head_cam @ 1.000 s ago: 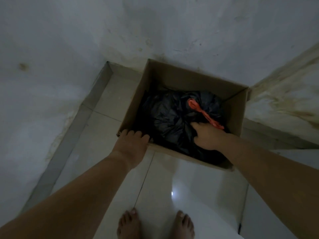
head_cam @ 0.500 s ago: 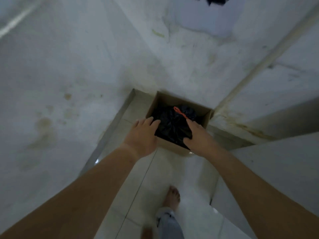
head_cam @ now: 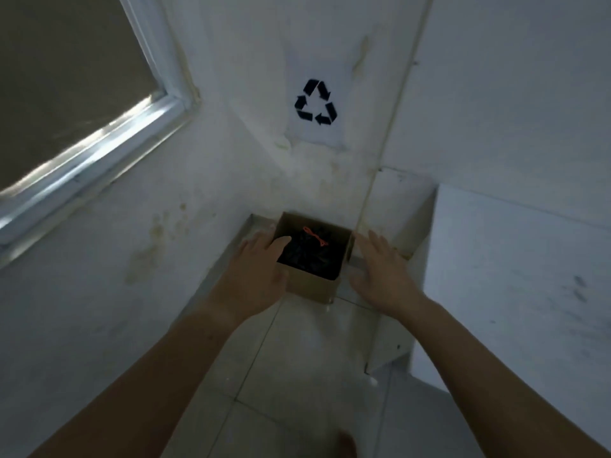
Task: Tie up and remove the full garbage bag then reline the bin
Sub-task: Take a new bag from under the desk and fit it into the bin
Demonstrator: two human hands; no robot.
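A brown cardboard box stands on the tiled floor in the corner of the room. Inside it lies a black garbage bag, tied at the top with an orange string. My left hand hovers flat over the box's near left corner, fingers spread, holding nothing. My right hand is open to the right of the box, palm down, apart from it.
White stained walls close in the corner, one bearing a black recycling symbol. A window frame is at upper left. A white ledge rises on the right. Pale floor tiles stretch toward me.
Both hands have let go of the box and the bag and pulled back. My view has risen and tilted up, so the box looks smaller and farther away.
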